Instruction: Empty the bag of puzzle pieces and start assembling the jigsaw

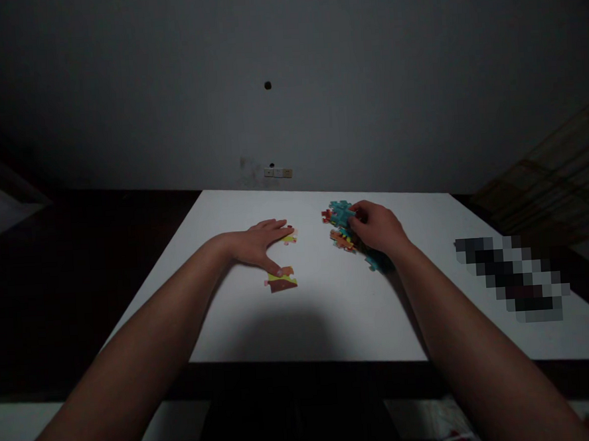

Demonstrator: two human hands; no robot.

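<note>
My left hand (258,241) lies with its fingers spread. Its thumb rests on a yellow and brown jigsaw piece (282,284), and its fingertips touch a smaller yellow jigsaw piece (290,238), partly covered by them. On the other side, my right hand (377,223) pinches a teal jigsaw piece (345,215) between thumb and fingers, at the top of a loose pile. Orange, red and teal jigsaw pieces (344,241) make up this pile, and some of them are hidden under my right hand and wrist.
The white table (361,326) carries everything, its front edge close to me. A pixelated dark object (507,277) lies at the right. Behind the table stands a grey wall with a socket strip (277,173).
</note>
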